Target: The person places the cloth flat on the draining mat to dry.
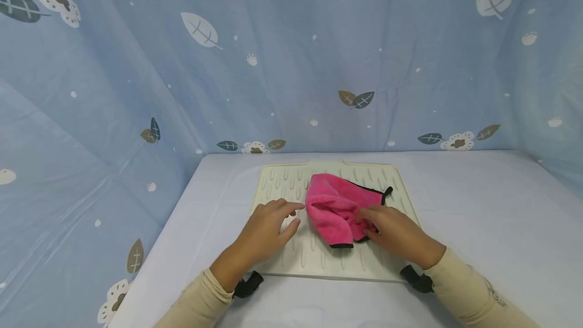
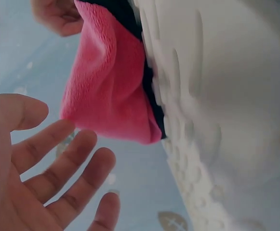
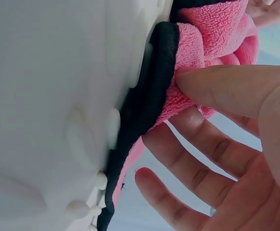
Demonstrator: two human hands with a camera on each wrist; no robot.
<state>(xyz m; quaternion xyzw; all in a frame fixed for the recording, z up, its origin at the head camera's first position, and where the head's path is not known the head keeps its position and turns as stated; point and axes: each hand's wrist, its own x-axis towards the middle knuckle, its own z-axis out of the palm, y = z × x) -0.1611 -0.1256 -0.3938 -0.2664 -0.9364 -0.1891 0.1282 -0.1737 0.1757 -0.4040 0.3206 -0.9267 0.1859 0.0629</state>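
A bright pink fleecy cloth [image 1: 330, 194] with black edging lies bunched on a cream ridged mat [image 1: 300, 264]. One black loop [image 1: 388, 191] sticks out at its far right corner. My right hand [image 1: 393, 232] pinches the near right part of the cloth. In the right wrist view the thumb presses the pink pile beside the black edging [image 3: 166, 72], with the forefinger behind the fabric. My left hand [image 1: 271, 229] is held just left of the cloth, fingers spread and empty. Seen from the left wrist, its fingertips [image 2: 86, 139] come right up to the cloth's lower edge.
The mat lies on a table with a white cover [image 1: 478, 206]. A blue curtain [image 1: 291, 65] printed with leaves and flowers hangs behind and along the left side. Black straps [image 1: 248, 285] circle both wrists below the beige sleeves [image 1: 196, 300].
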